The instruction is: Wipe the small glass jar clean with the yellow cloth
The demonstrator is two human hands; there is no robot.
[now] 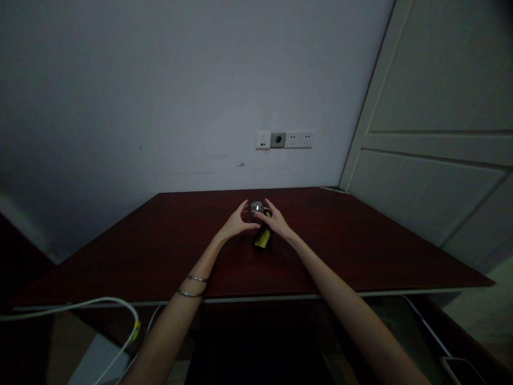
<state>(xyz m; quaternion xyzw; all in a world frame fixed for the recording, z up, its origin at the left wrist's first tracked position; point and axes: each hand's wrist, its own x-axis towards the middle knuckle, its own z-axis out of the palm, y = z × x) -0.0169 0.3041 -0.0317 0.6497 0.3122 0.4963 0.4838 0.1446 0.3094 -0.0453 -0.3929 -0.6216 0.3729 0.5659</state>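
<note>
A small, shiny, clear-looking container (257, 206) stands on the dark red table between my two hands. My left hand (236, 222) curves around its left side, thumb and fingers spread, with a gap showing between the palm and the container. My right hand (276, 220) is on the other side with its fingers apart. The right thumb crosses in front of the container; whether it touches is unclear. Just below and partly behind the right hand lies a black and yellow item (262, 238), perhaps a soft packet or cloth. Its upper part is partly hidden.
The dark red tabletop (160, 251) reaches back to a pale wall with a row of sockets (298, 140). A panelled white door (436, 133) borders the right side. A white cable (108, 299) loops over the front left edge. A phone-like object (463, 370) lies below at right.
</note>
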